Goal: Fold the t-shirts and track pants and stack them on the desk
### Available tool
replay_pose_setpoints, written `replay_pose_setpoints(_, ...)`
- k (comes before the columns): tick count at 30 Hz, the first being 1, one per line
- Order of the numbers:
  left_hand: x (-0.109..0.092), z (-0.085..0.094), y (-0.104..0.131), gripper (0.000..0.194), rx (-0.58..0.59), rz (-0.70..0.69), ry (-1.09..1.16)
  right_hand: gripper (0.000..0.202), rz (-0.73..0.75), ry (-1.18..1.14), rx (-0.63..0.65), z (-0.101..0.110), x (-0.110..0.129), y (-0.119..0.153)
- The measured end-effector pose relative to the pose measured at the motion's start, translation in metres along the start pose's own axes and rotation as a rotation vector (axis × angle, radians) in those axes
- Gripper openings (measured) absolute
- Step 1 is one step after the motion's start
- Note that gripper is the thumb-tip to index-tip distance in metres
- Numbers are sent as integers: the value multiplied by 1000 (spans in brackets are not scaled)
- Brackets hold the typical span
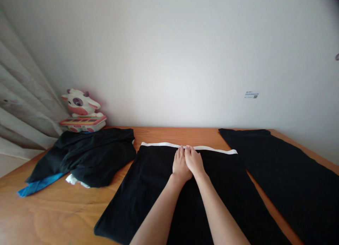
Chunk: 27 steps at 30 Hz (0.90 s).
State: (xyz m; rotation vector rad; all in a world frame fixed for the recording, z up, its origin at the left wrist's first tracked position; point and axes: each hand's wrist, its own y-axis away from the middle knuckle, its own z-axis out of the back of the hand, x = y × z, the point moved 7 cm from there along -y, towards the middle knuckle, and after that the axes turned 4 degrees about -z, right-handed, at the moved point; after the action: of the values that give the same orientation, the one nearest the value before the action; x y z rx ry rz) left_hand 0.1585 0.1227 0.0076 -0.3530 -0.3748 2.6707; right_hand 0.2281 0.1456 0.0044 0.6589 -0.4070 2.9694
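A black garment [148,188] with a white band [159,144] along its far edge lies flat on the wooden table [53,216] in front of me. My left hand [180,165] and my right hand [194,162] rest side by side, palms down, on the garment's far middle, fingertips touching the white band. The fingers lie flat and hold nothing.
A crumpled pile of dark clothes [90,156] with a blue piece [39,185] lies at the left. Another black cloth [288,174] is spread flat at the right. A cow-shaped toy [81,111] stands against the wall at back left, beside a curtain [18,107].
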Motion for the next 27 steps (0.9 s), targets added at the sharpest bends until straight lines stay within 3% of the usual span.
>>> replay_pose_setpoints(2, 9, -6, 8, 60, 33, 33, -12, 50, 15, 5, 38, -6, 1, 13)
replay_pose_setpoints(6, 55, 5, 16, 56, 52, 131, -56, 54, 53, 99, 128, -1, -17, 27)
replay_pose_setpoints(11, 109, 23, 29, 65, 119, 245, -184, 67, 21, 189, 210, 2, -36, 19)
replay_pose_setpoints(14, 131, 30, 39, 67, 135, 315, -203, 69, 100, 119, 211, 0, -39, 8)
replay_pose_setpoints(18, 148, 36, 46, 66, 128, 347, -203, 55, 159, 48, 146, 5, -54, -7)
replay_pose_setpoints(21, 155, 36, 47, 65, 131, 351, -198, 63, 128, 165, 126, 12, -73, -14)
replay_pose_setpoints(27, 166, 35, 47, 69, 142, 388, -204, 74, -148, 365, 172, 30, -129, -19)
